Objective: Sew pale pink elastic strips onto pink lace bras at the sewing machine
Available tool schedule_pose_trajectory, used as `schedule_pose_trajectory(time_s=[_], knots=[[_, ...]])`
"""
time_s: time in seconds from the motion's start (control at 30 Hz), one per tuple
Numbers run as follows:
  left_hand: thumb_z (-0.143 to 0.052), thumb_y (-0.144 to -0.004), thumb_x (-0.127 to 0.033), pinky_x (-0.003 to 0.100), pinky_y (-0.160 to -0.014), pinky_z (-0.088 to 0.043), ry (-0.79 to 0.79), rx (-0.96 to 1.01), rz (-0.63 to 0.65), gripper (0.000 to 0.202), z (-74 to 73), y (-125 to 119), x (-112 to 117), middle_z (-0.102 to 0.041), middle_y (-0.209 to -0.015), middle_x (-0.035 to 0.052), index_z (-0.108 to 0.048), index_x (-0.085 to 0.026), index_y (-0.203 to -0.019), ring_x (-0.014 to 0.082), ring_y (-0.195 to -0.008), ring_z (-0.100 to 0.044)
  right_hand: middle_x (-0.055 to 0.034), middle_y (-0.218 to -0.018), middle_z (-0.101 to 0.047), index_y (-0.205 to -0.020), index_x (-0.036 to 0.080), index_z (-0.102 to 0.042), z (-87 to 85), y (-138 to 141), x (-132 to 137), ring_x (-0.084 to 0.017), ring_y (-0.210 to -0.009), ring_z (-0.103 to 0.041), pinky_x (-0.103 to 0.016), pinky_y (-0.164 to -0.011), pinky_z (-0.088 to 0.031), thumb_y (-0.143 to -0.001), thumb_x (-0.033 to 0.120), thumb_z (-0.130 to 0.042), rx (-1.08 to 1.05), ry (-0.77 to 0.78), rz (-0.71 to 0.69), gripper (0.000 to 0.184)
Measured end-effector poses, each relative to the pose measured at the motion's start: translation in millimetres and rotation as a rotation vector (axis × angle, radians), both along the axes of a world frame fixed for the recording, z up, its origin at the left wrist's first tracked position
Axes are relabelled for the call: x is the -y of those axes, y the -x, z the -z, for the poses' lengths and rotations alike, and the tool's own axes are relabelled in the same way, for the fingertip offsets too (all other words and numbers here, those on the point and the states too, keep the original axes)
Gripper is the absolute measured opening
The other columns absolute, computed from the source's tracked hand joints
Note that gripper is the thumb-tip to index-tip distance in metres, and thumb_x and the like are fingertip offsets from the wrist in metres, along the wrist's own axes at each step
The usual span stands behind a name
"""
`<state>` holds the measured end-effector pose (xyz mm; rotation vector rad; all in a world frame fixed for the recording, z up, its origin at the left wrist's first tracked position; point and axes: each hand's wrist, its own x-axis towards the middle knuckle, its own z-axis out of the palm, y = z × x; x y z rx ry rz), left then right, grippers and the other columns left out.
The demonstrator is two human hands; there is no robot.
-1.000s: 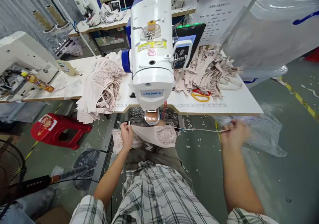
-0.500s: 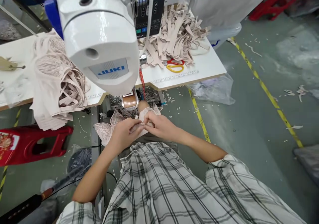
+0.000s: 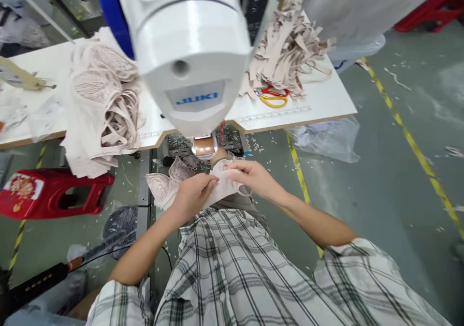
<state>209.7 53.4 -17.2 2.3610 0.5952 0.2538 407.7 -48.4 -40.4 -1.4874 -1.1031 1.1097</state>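
Observation:
A pale pink lace bra [image 3: 158,186] lies across my lap, its cups off to the left and its band running under both hands. My left hand [image 3: 195,194] is closed, pinching the band near its middle. My right hand [image 3: 250,177] grips the fabric further right, fingers closed on the edge, with a thin strap loop hanging below it. Just above the hands is the head of a white sewing machine [image 3: 192,60], with a copper-coloured plate [image 3: 204,146] at its lower end.
A heap of pale bras [image 3: 97,98] hangs over the table edge at left. On the right of the white table [image 3: 326,103] lie cut fabric strips [image 3: 282,50] and scissors [image 3: 273,100]. A red stool [image 3: 54,193] stands on the floor at left.
My right hand has moved right, away from my left, and more of the band shows between them. The view has shifted, so the machine appears further right.

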Motion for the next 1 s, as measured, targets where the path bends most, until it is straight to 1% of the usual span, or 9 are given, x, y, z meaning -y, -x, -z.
schedule_pose_trajectory(time_s=[0.07, 0.1, 0.23, 0.33, 0.5, 0.67, 0.77, 0.9, 1.0], knots=[[-0.039, -0.101, -0.027, 0.026, -0.069, -0.048, -0.007, -0.013, 0.035, 0.031, -6.6, 1.8, -1.6, -0.076, -0.099, 0.0056, -0.066, -0.02, -0.112, 0.0172, -0.084, -0.07, -0.0008, -0.073, -0.064, -0.086, 0.019, -0.072, 2.2, -5.3, -2.8, -0.014, -0.064, -0.055, -0.027, -0.061, -0.043, -0.089, 0.043, -0.061, -0.083, 0.031, 0.041, 0.027], [-0.038, -0.101, -0.026, 0.025, -0.066, -0.047, -0.027, -0.04, 0.047, 0.031, -10.3, 2.7, -1.9, -0.076, -0.096, 0.005, -0.065, -0.02, -0.116, 0.017, -0.08, -0.07, -0.0016, -0.075, -0.064, -0.084, 0.019, -0.072, 1.2, -6.8, -4.5, -0.014, -0.067, -0.057, -0.028, -0.064, -0.045, -0.089, 0.043, -0.062, -0.053, 0.008, -0.013, 0.026], [-0.038, -0.102, -0.028, 0.024, -0.055, -0.039, -0.132, -0.13, 0.068, 0.028, -23.3, 4.5, -0.1, -0.072, -0.075, 0.0008, -0.064, -0.019, -0.104, 0.0143, -0.061, -0.063, -0.0075, -0.11, -0.066, -0.089, 0.023, -0.073, -14.9, -2.8, -7.2, -0.019, -0.104, -0.061, -0.032, -0.087, -0.049, -0.092, 0.031, -0.062, 0.262, -0.217, -0.452, 0.014], [-0.041, -0.099, -0.024, 0.026, -0.06, -0.043, -0.141, -0.031, 0.052, 0.023, -28.8, 5.1, 0.7, -0.071, -0.078, 0.0029, -0.063, -0.018, -0.094, 0.0154, -0.068, -0.064, -0.0073, -0.102, -0.067, -0.097, 0.023, -0.069, -26.0, 5.5, -5.8, -0.016, -0.093, -0.063, -0.029, -0.078, -0.05, -0.097, 0.025, -0.053, 0.372, -0.323, -0.557, 0.016], [-0.051, -0.097, -0.022, 0.027, -0.076, -0.053, 0.01, 0.225, 0.028, 0.018, -32.9, 8.8, -0.8, -0.074, -0.094, 0.0077, -0.068, -0.018, -0.094, 0.0169, -0.089, -0.069, -0.0053, -0.085, -0.064, -0.091, 0.021, -0.061, -26.0, 12.8, -3.5, -0.016, -0.08, -0.059, -0.028, -0.069, -0.048, -0.096, 0.018, -0.051, 0.523, -0.486, -0.504, 0.012], [-0.055, -0.095, -0.021, 0.027, -0.076, -0.053, 0.063, 0.117, -0.031, 0.016, -36.8, 12.6, 2.7, -0.076, -0.094, 0.0042, -0.07, -0.02, -0.1, 0.0166, -0.085, -0.07, -0.0065, -0.088, -0.067, -0.095, 0.021, -0.06, -23.7, 16.9, 0.2, -0.017, -0.08, -0.06, -0.028, -0.067, -0.05, -0.093, 0.012, -0.052, 0.64, -0.587, -0.463, 0.012], [-0.056, -0.092, -0.017, 0.028, -0.076, -0.053, 0.07, 0.038, -0.046, 0.013, -38.3, 9.1, 0.6, -0.075, -0.092, 0.0042, -0.069, -0.02, -0.094, 0.0174, -0.084, -0.069, -0.008, -0.089, -0.069, -0.097, 0.019, -0.06, -20.7, 21.4, 1.5, -0.018, -0.08, -0.062, -0.03, -0.068, -0.052, -0.091, 0.01, -0.054, 0.709, -0.653, -0.396, 0.013], [-0.057, -0.088, -0.014, 0.029, -0.073, -0.051, 0.164, -0.065, -0.072, 0.009, -32.4, -0.8, -8.0, -0.068, -0.086, 0.0039, -0.063, -0.019, -0.083, 0.0177, -0.081, -0.063, -0.0077, -0.088, -0.071, -0.093, 0.022, -0.065, -12.6, 28.3, 0.5, -0.02, -0.08, -0.066, -0.033, -0.068, -0.055, -0.092, 0.014, -0.053, 0.629, -0.563, -0.269, 0.014], [-0.057, -0.088, -0.017, 0.027, -0.074, -0.051, 0.385, 0.026, -0.126, 0.006, -20.6, -8.4, -6.5, -0.065, -0.095, 0.0054, -0.059, -0.019, -0.082, 0.0173, -0.087, -0.062, -0.0059, -0.091, -0.074, -0.092, 0.025, -0.069, -9.9, 32.0, -0.5, -0.02, -0.084, -0.07, -0.033, -0.07, -0.057, -0.093, 0.019, -0.055, 0.434, -0.417, -0.138, 0.015]])
